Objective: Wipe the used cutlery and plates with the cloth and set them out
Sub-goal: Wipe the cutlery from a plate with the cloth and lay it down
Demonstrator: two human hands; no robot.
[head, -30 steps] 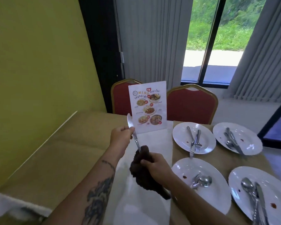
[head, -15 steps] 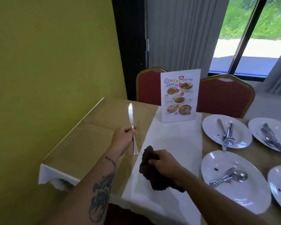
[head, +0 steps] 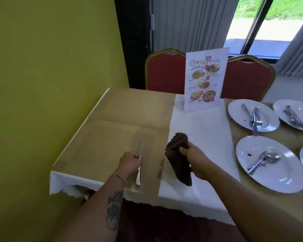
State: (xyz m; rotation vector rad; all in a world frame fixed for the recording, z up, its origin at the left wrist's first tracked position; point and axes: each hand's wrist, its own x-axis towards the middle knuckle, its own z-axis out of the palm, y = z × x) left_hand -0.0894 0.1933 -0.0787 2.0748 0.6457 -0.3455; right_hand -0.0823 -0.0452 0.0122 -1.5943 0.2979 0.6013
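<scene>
We grip the knife (head: pixel 140 160) in our left hand (head: pixel 129 163), fingers closed round its middle, blade pointing away, low over the tan tablecloth (head: pixel 112 137). Our right hand (head: pixel 196 159) clutches the bunched brown cloth (head: pixel 177 158) above the white runner (head: pixel 205 130), with the soiled plates (head: pixel 276 179) and their cutlery (head: pixel 262 162) off to the right.

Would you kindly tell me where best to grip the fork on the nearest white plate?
Probably by the steel fork's handle end, coming from the near left side: the handle points toward the plate's near rim, while its head lies crossed with the spoon.
</scene>
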